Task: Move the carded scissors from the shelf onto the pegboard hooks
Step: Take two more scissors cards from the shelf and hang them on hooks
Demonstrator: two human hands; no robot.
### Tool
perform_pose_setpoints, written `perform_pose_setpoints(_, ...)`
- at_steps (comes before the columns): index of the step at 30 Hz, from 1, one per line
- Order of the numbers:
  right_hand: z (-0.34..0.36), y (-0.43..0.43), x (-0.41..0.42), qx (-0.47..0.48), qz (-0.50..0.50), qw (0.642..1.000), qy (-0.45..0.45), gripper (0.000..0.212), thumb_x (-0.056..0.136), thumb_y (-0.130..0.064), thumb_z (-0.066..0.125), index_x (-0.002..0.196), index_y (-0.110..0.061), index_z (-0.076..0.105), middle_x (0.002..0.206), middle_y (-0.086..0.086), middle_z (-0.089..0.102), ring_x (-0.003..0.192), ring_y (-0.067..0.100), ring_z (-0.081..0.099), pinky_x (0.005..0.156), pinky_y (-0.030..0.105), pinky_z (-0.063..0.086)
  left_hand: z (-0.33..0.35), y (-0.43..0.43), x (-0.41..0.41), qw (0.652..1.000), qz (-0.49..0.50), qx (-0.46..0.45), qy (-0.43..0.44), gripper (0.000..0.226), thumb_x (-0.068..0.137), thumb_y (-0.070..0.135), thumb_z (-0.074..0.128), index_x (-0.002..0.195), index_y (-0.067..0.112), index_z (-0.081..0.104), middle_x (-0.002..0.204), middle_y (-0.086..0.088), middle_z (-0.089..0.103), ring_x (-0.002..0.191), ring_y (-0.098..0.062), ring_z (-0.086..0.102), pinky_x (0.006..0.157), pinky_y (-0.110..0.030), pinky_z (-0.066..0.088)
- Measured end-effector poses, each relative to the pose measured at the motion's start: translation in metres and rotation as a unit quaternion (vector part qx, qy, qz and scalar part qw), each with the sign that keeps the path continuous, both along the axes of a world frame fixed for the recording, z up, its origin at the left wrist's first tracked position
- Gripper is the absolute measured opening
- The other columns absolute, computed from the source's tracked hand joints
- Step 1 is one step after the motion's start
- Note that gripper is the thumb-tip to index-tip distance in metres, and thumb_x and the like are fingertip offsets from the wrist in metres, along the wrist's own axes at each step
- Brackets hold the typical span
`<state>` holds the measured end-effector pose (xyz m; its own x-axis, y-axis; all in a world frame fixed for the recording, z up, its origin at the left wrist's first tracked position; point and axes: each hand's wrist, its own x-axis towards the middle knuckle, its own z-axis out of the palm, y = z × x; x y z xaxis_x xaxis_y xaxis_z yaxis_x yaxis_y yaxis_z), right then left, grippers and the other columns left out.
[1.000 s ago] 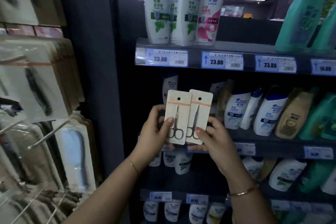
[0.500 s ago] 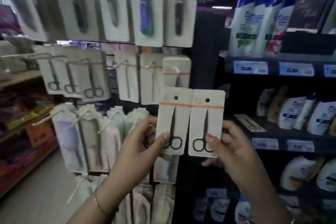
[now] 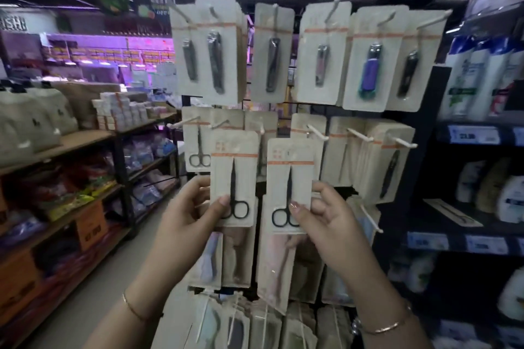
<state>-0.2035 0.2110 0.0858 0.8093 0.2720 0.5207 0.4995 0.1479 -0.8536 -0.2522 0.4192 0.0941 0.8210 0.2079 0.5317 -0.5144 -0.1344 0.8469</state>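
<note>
My left hand (image 3: 188,214) grips the lower edge of one carded scissors (image 3: 234,176), a cream card with an orange stripe and small black scissors. In my right hand (image 3: 326,214) is a second carded scissors (image 3: 289,181), held the same way, a little lower and to the right. Both cards stand upright in front of the pegboard rack (image 3: 283,110). Behind them, white hooks (image 3: 317,132) in the middle row carry similar cards, one with scissors (image 3: 198,147) at the left. Another carded item (image 3: 450,212) lies flat on the dark shelf at the right.
Carded nail clippers (image 3: 215,62) hang along the top row. Shampoo bottles (image 3: 467,79) fill the dark shelves at right, with blue price tags (image 3: 473,134). Wooden shelves (image 3: 71,144) of packaged goods run along the left beside an aisle floor (image 3: 93,297). More carded goods hang below my hands.
My view has swung left from the shampoo shelves to face the pegboard rack. Both hands carried the two cards along and moved them slightly apart, nearer the middle-row hooks.
</note>
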Motion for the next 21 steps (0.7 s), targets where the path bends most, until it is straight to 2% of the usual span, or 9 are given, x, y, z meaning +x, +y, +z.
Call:
perform_pose_setpoints(3,0.009,0.020,0.012,-0.009,-0.014,1.000,-0.006,0.018,0.093,-0.011,0.060,0.101,-0.026,0.060,0.095,0.005,0.077,0.079,0.024,0.072,0.052,0.033,0.060,0.005,0.022,0.010,1.000,0.017,-0.005,0.005,0.020,0.091,0.010,0.058,0.110,0.011,0.061,0.101,-0.013,0.073,0.089,-0.036,0.070,0.075,-0.055,0.058)
perform_pose_setpoints(6,0.013,0.035,0.021,-0.001,-0.018,1.000,-0.003,0.018,0.093,-0.011,0.060,0.102,-0.027,0.059,0.097,0.003,0.077,0.081,0.024,0.072,0.051,0.034,0.060,0.009,0.035,0.020,1.000,0.024,-0.002,0.010,0.019,0.092,0.009,0.056,0.111,0.008,0.058,0.100,-0.022,0.069,0.088,-0.042,0.067,0.074,-0.061,0.056)
perform_pose_setpoints(8,0.013,0.042,0.025,-0.001,-0.020,1.000,-0.004,0.020,0.093,-0.011,0.060,0.100,-0.030,0.060,0.096,0.000,0.077,0.081,0.020,0.072,0.050,0.033,0.059,0.011,0.039,0.025,1.000,0.017,-0.007,0.007,0.020,0.093,0.007,0.055,0.113,0.007,0.057,0.102,-0.024,0.068,0.081,-0.035,0.068,0.066,-0.055,0.058)
perform_pose_setpoints(11,0.011,0.045,0.027,0.008,-0.020,1.000,-0.007,0.022,0.093,-0.010,0.060,0.100,-0.031,0.060,0.096,0.001,0.077,0.080,0.020,0.071,0.050,0.031,0.058,0.011,0.042,0.029,1.000,-0.007,-0.030,0.005,0.024,0.092,0.004,0.054,0.117,0.005,0.056,0.107,-0.027,0.066,0.087,-0.038,0.066,0.058,-0.031,0.060)
perform_pose_setpoints(13,0.011,0.045,0.028,0.022,-0.017,1.000,-0.012,0.020,0.093,-0.010,0.060,0.104,-0.026,0.060,0.095,0.008,0.075,0.079,0.025,0.069,0.049,0.031,0.058,0.011,0.042,0.030,0.999,-0.016,-0.039,0.001,0.025,0.092,0.003,0.053,0.117,0.006,0.057,0.107,-0.025,0.067,0.089,-0.039,0.065,0.058,-0.029,0.060)
perform_pose_setpoints(15,0.011,0.044,0.028,0.025,-0.022,0.999,-0.013,0.020,0.092,-0.012,0.061,0.110,-0.020,0.057,0.096,0.023,0.070,0.076,0.035,0.065,0.050,0.033,0.058,0.012,0.041,0.029,0.999,-0.023,-0.040,-0.001,0.024,0.092,0.003,0.053,0.116,0.007,0.058,0.105,-0.022,0.070,0.086,-0.033,0.068,0.059,-0.030,0.060)
perform_pose_setpoints(16,0.011,0.043,0.029,0.019,-0.028,0.999,-0.010,0.020,0.092,-0.013,0.061,0.111,-0.019,0.057,0.097,0.025,0.069,0.075,0.036,0.066,0.050,0.033,0.058,0.013,0.041,0.029,0.999,-0.025,-0.040,0.001,0.025,0.092,0.002,0.053,0.116,0.007,0.058,0.105,-0.021,0.070,0.084,-0.030,0.069,0.060,-0.031,0.061)
perform_pose_setpoints(19,0.011,0.045,0.029,0.005,-0.030,1.000,-0.002,0.019,0.092,-0.013,0.062,0.103,-0.027,0.060,0.094,0.005,0.076,0.075,0.021,0.072,0.049,0.031,0.057,0.014,0.040,0.031,0.998,-0.031,-0.043,0.017,0.027,0.093,0.002,0.052,0.119,0.005,0.056,0.106,-0.019,0.071,0.085,-0.031,0.069,0.060,-0.032,0.061)
perform_pose_setpoints(21,0.013,0.046,0.029,0.009,-0.030,0.999,0.008,0.018,0.092,-0.012,0.062,0.101,-0.028,0.061,0.093,0.001,0.077,0.076,0.018,0.072,0.049,0.030,0.057,0.014,0.041,0.033,0.998,-0.037,-0.043,0.022,0.026,0.092,0.002,0.053,0.118,0.005,0.056,0.105,-0.018,0.071,0.084,-0.030,0.069,0.058,-0.032,0.061)
